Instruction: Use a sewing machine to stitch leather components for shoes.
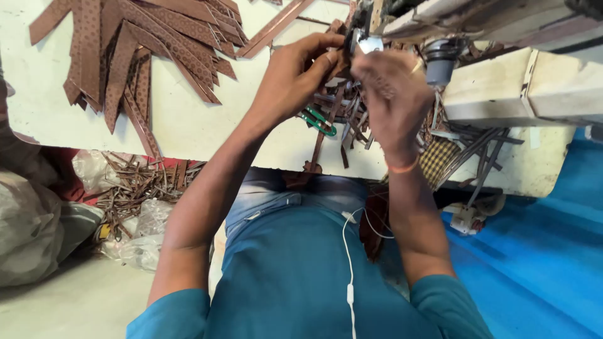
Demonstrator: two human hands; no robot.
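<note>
Pinching a brown strip (336,63) at upper centre, the left hand (295,78) and right hand (392,94) crowd the sewing machine (502,81); bare surface (188,125) lies left; right grip unclear.

A small brown leather strap piece (339,63) sits pinched between both hands' fingertips. It is held raised, just beside the sewing machine's metal foot (369,44).

Brown perforated strips (135,47) fan across the white table (188,125), green-handled scissors (317,121) nearby.
</note>
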